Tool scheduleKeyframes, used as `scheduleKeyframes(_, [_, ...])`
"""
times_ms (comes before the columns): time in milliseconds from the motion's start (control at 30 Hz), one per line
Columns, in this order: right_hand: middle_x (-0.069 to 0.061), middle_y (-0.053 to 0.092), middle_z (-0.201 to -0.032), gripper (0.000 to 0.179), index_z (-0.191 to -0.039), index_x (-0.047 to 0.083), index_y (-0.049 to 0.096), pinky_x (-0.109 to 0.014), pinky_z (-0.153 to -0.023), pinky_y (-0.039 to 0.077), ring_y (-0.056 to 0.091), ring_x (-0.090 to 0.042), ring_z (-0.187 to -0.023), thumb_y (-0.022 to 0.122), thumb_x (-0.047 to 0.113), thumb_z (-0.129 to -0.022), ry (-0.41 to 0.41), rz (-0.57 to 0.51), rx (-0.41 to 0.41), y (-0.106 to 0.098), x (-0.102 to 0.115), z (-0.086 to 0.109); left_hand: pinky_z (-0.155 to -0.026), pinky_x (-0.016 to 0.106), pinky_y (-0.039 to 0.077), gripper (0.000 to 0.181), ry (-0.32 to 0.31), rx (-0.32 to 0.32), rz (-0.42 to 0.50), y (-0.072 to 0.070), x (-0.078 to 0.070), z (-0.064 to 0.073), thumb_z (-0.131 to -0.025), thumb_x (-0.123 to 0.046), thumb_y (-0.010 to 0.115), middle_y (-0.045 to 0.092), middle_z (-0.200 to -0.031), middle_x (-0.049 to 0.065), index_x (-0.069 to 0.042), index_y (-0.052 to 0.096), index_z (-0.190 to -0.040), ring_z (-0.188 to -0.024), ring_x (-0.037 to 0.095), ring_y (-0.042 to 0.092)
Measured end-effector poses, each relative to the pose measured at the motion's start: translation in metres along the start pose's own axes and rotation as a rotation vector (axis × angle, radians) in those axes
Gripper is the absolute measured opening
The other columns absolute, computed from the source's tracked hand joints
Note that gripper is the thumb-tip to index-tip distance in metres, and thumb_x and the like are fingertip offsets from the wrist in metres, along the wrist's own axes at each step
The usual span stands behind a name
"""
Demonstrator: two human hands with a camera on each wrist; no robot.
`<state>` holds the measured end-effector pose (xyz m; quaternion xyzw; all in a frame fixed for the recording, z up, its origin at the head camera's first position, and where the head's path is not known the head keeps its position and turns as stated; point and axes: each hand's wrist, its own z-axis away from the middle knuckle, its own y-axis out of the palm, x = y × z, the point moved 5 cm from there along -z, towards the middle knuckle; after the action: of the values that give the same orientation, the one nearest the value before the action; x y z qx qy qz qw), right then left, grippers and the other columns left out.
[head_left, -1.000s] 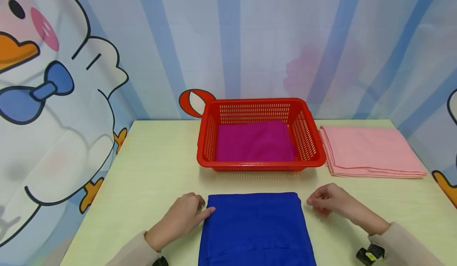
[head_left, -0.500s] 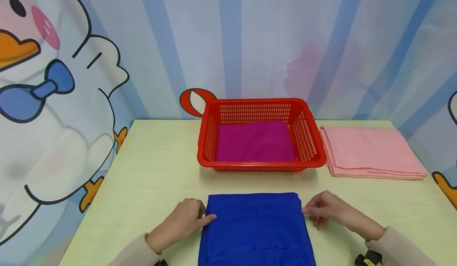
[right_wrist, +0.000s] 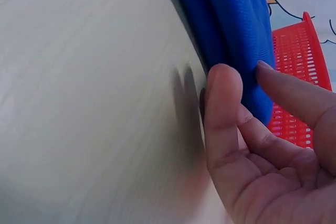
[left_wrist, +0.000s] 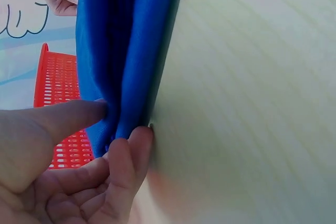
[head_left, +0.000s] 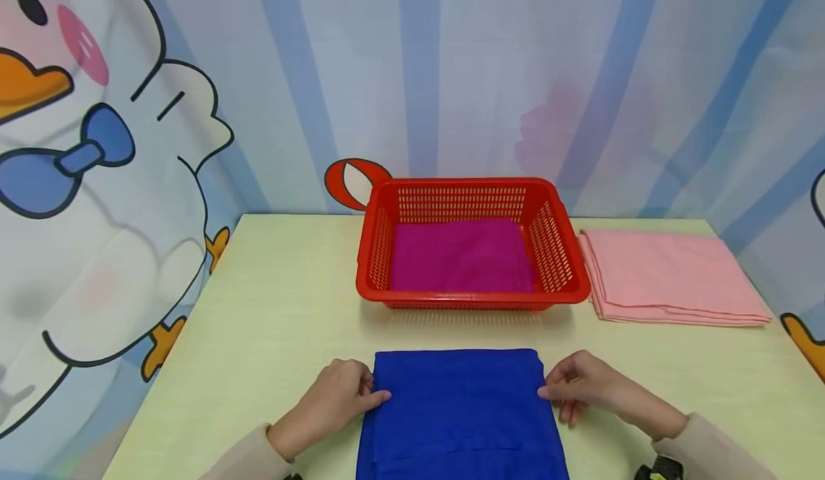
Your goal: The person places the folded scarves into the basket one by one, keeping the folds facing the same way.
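Observation:
A folded blue cloth [head_left: 460, 408] lies flat on the table at the front, its lower end cut off by the head view. At its left edge my left hand [head_left: 335, 397] pinches the layers, thumb on top and fingers at the side; the left wrist view shows the thumb [left_wrist: 79, 116] pressed on the fold. My right hand [head_left: 589, 387] pinches the opposite edge near the far corner. In the right wrist view its thumb [right_wrist: 294, 90] touches the upper layer, with the other fingers curled by the cloth's lower edge.
Behind the blue cloth stands a red plastic basket [head_left: 473, 298] with a folded magenta cloth [head_left: 460, 256] in it. To the basket's right lies a folded pink cloth [head_left: 677, 276]. A printed curtain [head_left: 483, 72] hangs along the table's back and sides.
My right hand has come left and nearer to me, from beside the blue cloth onto its right edge. The left hand has shifted slightly and stays at the left edge.

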<state>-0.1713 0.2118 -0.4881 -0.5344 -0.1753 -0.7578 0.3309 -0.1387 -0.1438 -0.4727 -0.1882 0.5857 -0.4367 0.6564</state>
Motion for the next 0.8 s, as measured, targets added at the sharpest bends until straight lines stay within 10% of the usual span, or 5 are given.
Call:
scheduleKeyframes(400, [-0.006,0.059,-0.06,0.026,-0.071,0.004,0.059,-0.024,-0.045,0.052,0.06,-0.009,-0.049,0.07,0.01,-0.094,0.003,0.071,-0.047,0.0032,-0.0026,-0.0042,-0.049,0.02,0.035,0.028,0.01,-0.031,0.043,0.0048,0.0026,0.0028,-0.087,-0.019,0.079,0.052,-0.058,-0.008,-0.013,0.059,-0.068,-0.053,0.006,0.046])
scheduleKeyframes(800, [-0.015,0.064,-0.063,0.025,-0.076,-0.008,0.061,-0.029,-0.047,0.054,0.063,-0.017,-0.052,0.072,0.008,-0.092,-0.057,0.147,-0.113,0.0039,-0.0021,-0.0037,-0.049,0.019,0.034,0.027,0.015,-0.046,0.159,0.0034,0.0026,0.0034,-0.086,-0.015,0.079,0.053,-0.051,-0.011,-0.012,0.061,-0.066,-0.049,0.004,0.047])
